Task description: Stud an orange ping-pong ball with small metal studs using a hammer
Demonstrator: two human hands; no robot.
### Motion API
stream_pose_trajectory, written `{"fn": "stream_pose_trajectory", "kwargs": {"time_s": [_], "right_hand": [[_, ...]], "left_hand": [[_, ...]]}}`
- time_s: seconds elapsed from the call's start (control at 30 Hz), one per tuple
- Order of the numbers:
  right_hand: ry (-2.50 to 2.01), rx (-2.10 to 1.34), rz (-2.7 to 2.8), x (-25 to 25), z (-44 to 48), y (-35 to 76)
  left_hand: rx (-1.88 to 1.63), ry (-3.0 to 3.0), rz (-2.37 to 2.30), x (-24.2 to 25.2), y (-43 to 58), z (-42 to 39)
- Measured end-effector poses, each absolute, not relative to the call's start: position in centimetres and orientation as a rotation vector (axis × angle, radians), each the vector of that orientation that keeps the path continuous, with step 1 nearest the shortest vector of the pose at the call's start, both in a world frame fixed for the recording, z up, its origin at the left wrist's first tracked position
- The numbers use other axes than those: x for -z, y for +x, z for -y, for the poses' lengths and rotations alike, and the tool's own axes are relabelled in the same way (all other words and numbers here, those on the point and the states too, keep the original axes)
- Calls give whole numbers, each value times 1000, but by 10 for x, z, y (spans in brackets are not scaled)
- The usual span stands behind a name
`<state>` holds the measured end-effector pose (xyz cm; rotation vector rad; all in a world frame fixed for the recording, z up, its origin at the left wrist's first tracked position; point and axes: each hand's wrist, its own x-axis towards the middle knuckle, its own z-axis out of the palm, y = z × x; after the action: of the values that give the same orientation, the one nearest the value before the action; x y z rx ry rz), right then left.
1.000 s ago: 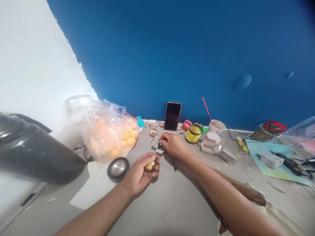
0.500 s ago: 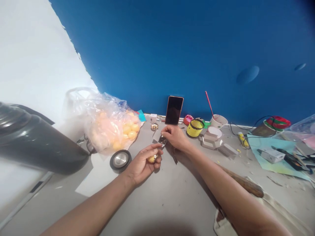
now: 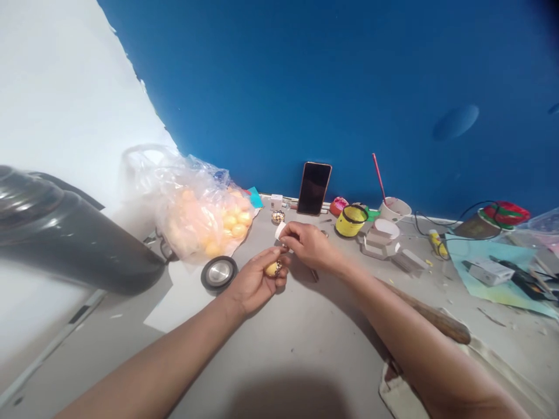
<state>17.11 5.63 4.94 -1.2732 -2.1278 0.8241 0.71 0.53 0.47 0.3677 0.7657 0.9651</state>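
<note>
Bright, even light. A soft shadow darkens the table at its near edge. Wide-angle distortion bends the edges; the picture is slightly soft throughout.

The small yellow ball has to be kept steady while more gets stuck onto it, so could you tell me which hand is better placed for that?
Probably the left hand: it already grips the yellow ball, while the right hand pinches something small right beside it.

We reach both bare forearms forward and inward until our hands nearly meet. Our left hand lies palm up, fingers curled closed. Our right hand sits just beyond it, knuckles up, fingertips pinched together.
</note>
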Motion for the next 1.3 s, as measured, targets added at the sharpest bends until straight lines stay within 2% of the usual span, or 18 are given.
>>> {"fn": "stream_pose_trajectory", "kwargs": {"time_s": [0.2, 0.3, 0.5, 0.7, 0.87, 1.3], "right_hand": [[-1307, -493, 2333, -46, -47, 163], [-1305, -431, 2404, -46, -44, 160], [-1401, -503, 2448, -58, -26, 169], [-1323, -593, 2243, -41, -6, 185], [-1299, -754, 2104, -31, -8, 192], [-1311, -719, 1987, -25, -20, 204]], "left_hand": [[-977, 370, -791, -3, 7, -5], [-973, 378, -799, -3, 8, -5], [-1031, 571, -872, -8, 15, 3], [-986, 832, -910, -7, 18, 8], [-948, 847, -871, -7, 16, 6], [-917, 606, -733, -4, 12, 4]]}}
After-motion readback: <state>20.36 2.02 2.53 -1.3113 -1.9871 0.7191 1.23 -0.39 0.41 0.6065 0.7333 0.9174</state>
